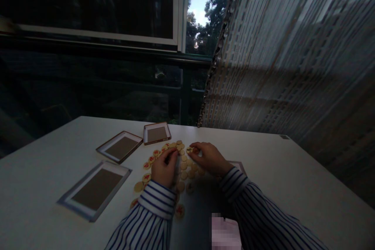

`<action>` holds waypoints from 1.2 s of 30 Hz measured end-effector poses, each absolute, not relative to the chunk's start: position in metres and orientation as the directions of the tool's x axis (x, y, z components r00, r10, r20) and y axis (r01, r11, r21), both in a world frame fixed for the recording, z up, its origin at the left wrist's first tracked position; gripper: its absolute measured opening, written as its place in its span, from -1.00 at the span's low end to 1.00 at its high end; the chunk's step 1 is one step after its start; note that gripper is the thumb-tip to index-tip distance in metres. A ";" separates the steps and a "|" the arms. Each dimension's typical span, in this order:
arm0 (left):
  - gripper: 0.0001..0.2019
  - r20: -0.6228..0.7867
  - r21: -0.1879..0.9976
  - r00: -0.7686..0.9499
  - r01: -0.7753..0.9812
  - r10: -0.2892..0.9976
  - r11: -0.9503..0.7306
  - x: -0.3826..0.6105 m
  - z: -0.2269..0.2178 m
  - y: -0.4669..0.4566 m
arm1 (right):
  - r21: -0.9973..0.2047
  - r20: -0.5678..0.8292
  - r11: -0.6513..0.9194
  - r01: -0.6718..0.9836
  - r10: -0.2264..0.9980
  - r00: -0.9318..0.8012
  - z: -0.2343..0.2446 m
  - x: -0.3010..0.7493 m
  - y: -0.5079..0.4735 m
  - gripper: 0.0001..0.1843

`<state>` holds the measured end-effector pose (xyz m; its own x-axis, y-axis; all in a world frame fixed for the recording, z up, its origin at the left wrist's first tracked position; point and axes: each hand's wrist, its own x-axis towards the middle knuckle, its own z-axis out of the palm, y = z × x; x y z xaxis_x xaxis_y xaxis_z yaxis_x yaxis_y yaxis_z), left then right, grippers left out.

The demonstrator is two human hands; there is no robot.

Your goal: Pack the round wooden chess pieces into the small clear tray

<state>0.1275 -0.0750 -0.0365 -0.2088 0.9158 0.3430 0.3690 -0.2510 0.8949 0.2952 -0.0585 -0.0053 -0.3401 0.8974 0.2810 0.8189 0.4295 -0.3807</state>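
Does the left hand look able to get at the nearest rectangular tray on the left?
Probably yes: the tray lies to the left of the left hand, with apparently only low, flat discs between them.

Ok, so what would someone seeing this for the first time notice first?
Probably the left hand and right hand, in blue-striped sleeves, among pale round pieces just below the picture's center; the right seems to pinch a dark-marked piece. Next, perhaps, the bright window gap at the top, beside the strand curtain on the right.
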 end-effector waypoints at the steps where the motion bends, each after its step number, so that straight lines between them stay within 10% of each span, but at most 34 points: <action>1: -0.72 0.346 0.888 -0.215 0.391 0.913 -0.244 0.125 -0.035 -0.075 | -0.339 0.275 0.414 0.845 0.902 -0.332 -0.006 0.296 -0.059 -0.65; 11: -0.78 0.502 0.596 -0.036 0.739 0.864 -0.315 0.106 -0.038 -0.069 | -0.062 0.160 0.320 0.945 0.938 -0.307 -0.015 0.304 -0.057 -0.58; 19: -0.76 0.323 0.358 0.261 0.856 0.910 -0.372 0.108 -0.034 -0.075 | -0.034 0.136 0.313 0.949 0.942 -0.306 -0.017 0.304 -0.057 -0.63; 36: -0.79 0.230 0.264 0.277 0.905 0.933 -0.334 0.117 -0.029 -0.080 | -0.081 0.224 0.310 0.947 0.932 -0.286 -0.008 0.297 -0.060 -0.61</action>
